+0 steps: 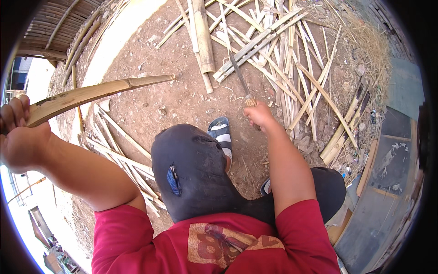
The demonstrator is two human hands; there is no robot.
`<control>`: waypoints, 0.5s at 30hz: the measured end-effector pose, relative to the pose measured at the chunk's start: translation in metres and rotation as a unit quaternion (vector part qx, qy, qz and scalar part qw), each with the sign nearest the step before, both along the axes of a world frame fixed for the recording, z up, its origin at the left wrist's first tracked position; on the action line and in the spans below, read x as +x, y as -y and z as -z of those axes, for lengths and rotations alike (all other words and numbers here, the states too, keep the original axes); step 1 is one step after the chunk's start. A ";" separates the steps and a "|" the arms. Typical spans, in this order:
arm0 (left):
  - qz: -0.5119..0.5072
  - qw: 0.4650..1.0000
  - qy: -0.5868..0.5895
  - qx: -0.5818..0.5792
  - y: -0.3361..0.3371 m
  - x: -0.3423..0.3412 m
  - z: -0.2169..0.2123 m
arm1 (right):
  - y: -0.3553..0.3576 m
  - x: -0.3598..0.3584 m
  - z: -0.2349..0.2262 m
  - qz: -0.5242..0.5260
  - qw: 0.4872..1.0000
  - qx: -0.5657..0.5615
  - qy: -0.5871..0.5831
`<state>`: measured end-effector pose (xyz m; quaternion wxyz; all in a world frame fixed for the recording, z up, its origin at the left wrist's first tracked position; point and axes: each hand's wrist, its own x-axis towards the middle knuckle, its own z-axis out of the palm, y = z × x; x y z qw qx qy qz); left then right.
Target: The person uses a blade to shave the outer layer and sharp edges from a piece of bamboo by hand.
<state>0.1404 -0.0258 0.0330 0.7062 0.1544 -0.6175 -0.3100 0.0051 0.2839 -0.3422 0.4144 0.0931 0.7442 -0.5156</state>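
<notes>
At the far left my left hand [16, 114] is wrapped round one end of a split bamboo piece [93, 91], which stretches rightward and tapers to a tip. My right hand [260, 114] grips the wooden handle of a knife [241, 77]. Its long dark blade points up and away, over the near ends of some bamboo strips; whether it touches them I cannot tell. The knife and the held bamboo are well apart.
Many split bamboo strips [292, 68] lie crossed in a pile ahead and to the right. A thick bamboo pole [203, 41] lies at the top middle. More strips [123, 150] are on the dirt by my left side. Dark boards [388, 164] stand at the right.
</notes>
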 end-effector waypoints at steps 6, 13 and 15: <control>0.086 0.994 -0.045 0.056 0.009 -0.011 0.014 | -0.001 -0.003 0.006 0.012 1.000 0.003 0.009; 0.152 0.986 -0.033 0.056 -0.024 -0.038 0.021 | -0.020 -0.021 -0.017 0.079 0.996 -0.028 -0.008; 0.211 0.974 -0.040 0.069 0.009 -0.026 0.024 | -0.038 -0.033 -0.022 0.083 0.995 -0.028 -0.043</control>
